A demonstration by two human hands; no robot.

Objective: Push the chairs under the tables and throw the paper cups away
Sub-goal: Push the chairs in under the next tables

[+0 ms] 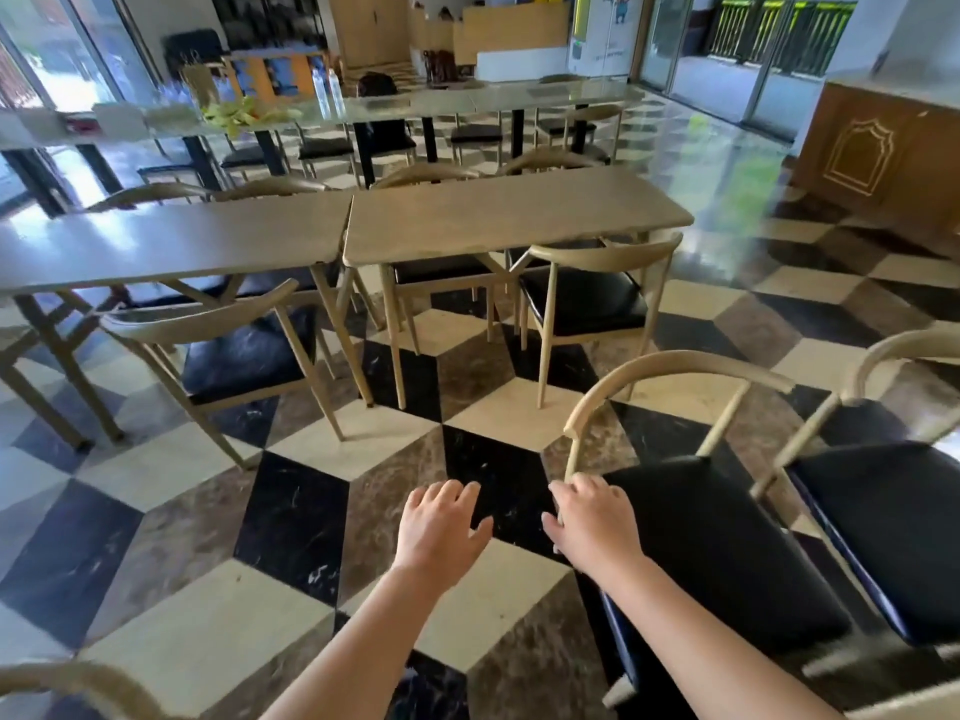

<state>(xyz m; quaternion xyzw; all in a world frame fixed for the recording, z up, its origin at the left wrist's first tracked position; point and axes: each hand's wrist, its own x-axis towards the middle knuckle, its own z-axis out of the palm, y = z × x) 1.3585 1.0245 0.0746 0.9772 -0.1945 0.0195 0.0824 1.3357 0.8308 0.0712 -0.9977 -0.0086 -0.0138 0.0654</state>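
now: two hands are seen low in the head view, above the checkered floor (pixel 291 517).
nearest chair (pixel 717 537): stood out on the floor at lower right, well apart from the tabletop (pixel 514 215); a second chair (pixel 883 517) is stood just beside it.
other chairs: one chair (pixel 587 298) at the tabletop's near right corner and another (pixel 228 350) by the left tabletop (pixel 156 246) are only partly tucked in.
paper cups: none can be made out.
handling: the frame is judged stiff and light enough to slide; the glossy floor should let the legs glide. the curved backrest is judged the best hold.
left hand (pixel 441 532): spread, palm down, empty, over the floor.
right hand (pixel 597 522): fingers loosely spread at the chair's front leg post, touching it; no firm grip is seen.
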